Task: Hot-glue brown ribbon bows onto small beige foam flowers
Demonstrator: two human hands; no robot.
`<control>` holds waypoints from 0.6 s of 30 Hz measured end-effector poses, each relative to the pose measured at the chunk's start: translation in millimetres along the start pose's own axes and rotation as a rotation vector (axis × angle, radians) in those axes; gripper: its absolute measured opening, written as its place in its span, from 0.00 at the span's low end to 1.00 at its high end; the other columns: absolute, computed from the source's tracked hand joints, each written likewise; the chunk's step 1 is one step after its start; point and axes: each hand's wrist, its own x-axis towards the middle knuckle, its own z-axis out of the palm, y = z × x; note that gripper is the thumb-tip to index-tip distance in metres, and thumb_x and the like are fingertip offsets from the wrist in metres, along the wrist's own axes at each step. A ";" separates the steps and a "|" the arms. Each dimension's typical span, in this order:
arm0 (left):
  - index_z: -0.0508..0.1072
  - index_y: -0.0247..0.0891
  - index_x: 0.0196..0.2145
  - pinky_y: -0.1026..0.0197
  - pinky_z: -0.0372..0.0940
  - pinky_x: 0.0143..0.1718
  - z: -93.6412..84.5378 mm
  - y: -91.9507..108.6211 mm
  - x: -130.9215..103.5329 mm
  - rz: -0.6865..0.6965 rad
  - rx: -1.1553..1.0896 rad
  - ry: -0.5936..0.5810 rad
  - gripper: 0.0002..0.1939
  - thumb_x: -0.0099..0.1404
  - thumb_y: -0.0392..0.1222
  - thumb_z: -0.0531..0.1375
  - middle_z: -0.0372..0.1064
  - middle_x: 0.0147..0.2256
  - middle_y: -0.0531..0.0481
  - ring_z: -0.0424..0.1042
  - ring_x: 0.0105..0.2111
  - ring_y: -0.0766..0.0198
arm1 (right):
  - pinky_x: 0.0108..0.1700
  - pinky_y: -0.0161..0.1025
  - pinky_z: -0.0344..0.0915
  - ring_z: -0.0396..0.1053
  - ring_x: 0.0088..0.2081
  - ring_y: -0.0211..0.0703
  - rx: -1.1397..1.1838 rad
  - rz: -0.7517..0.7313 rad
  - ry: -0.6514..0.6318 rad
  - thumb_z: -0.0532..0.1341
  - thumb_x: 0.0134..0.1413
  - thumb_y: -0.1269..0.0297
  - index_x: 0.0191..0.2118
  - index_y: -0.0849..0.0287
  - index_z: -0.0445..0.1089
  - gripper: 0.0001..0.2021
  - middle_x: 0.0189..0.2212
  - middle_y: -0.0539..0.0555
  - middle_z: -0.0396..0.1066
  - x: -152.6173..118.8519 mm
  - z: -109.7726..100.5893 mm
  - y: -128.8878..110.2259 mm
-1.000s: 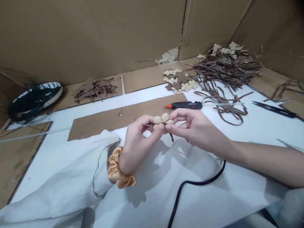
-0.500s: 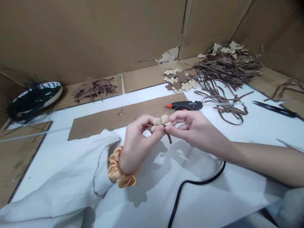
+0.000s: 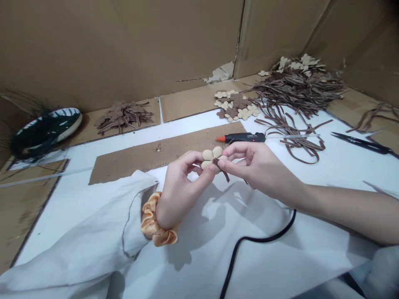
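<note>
Between my two hands is a cream flower-shaped cutout (image 3: 208, 155), held above the white table surface. My left hand (image 3: 190, 176) pinches it from the left, thumb on the face and fingers behind. Thumb and forefinger of my right hand (image 3: 254, 164) are closed at its right edge, by a brown strip (image 3: 225, 176) that crosses the flower's centre and hangs below. The fingertips partly hide where strip and flower meet. Just behind my right hand lies a black glue gun (image 3: 245, 138) with an orange nozzle, pointing left.
A cardboard strip (image 3: 124, 166) lies beyond my hands. Cream and brown flower cutouts (image 3: 237, 106) and brown strips (image 3: 296, 91) are piled behind. Tweezers (image 3: 361, 143) rest at right, a bowl of dark fibres (image 3: 73, 118) and brown flowers (image 3: 120, 116) at left. A black cable (image 3: 246, 238) curves in front.
The flower has tipped up to show more of its face and the strip across its centre. Its hanging strip end has shifted slightly right. Both hands keep their hold.
</note>
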 end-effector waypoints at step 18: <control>0.66 0.37 0.25 0.63 0.65 0.32 1.1 1.2 -0.4 -0.013 -0.032 0.031 0.06 0.56 0.40 0.60 0.66 0.26 0.52 0.67 0.29 0.65 | 0.14 0.29 0.42 0.54 0.16 0.27 -0.020 -0.026 -0.074 0.69 0.39 0.65 0.27 0.61 0.69 0.09 0.19 0.45 0.66 -2.2 2.2 2.4</control>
